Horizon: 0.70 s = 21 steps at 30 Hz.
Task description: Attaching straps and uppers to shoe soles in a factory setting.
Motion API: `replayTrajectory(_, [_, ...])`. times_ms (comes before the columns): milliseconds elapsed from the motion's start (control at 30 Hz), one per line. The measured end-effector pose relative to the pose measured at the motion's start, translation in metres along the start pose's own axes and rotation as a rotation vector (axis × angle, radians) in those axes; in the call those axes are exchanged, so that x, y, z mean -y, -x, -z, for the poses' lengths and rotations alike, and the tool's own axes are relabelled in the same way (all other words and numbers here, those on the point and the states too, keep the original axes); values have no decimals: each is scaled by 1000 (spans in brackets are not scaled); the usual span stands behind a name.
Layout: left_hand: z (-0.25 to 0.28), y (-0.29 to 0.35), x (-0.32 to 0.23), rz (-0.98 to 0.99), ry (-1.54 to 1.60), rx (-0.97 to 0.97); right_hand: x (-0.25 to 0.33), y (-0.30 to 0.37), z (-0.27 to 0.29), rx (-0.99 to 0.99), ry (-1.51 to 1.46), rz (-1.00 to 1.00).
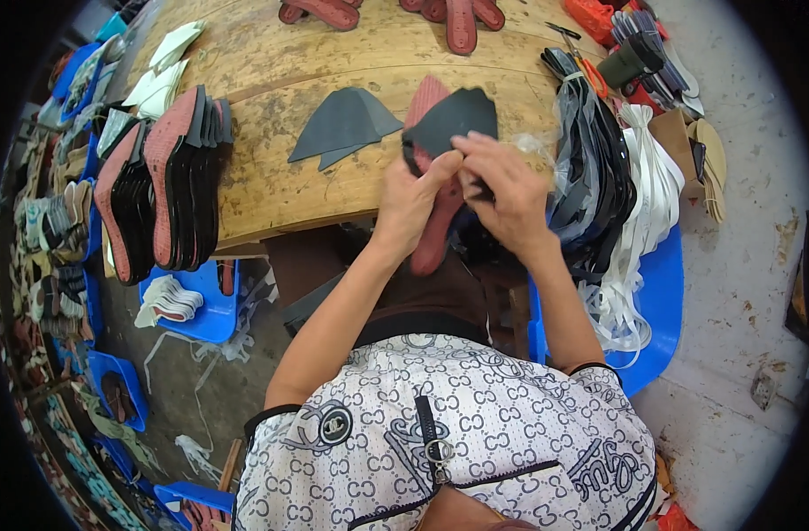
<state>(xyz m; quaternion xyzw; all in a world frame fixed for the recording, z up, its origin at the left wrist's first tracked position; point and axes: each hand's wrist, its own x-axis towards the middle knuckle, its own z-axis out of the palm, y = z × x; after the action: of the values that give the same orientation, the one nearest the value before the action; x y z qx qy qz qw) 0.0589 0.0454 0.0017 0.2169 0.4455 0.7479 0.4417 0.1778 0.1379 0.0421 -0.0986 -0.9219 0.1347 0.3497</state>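
Between my hands is a pinkish-red insole (433, 237), its toe pointing away from me over the table edge. A dark grey, curved shoe-upper piece (457, 119) lies across its front part. My left hand (409, 196) is closed around the insole's left side, thumb resting on top near the upper piece's edge. From the right, my right hand (509, 184) has its fingers bent and pressed at the near edge of the upper piece. What lies under the right palm is hidden. Just left of them, loose dark grey upper pieces (338, 124) overlap flat on the wooden table (272, 168).
Stacked red insoles (170, 173) with black edges stand at the table's left edge. Black strips (590, 168) and white strips (647, 177) hang at the right over a blue stool (661, 301). Orange-handled scissors (590, 75) lie far right. More insoles (460, 26) sit at the back.
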Motion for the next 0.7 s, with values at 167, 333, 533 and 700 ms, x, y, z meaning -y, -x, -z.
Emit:
replayTrajectory(167, [17, 41, -31, 18, -35, -102, 40, 2, -21, -606, -781, -642])
replayTrajectory(333, [53, 67, -38, -70, -285, -136, 62, 18, -47, -196, -1432, -1257])
replayTrajectory(533, [91, 94, -60, -38, 270, -216, 51, -10, -42, -275, -1405, -1108])
replayTrajectory(700, [49, 103, -75, 112, 22, -61, 64, -14, -30, 59, -1520, -1113])
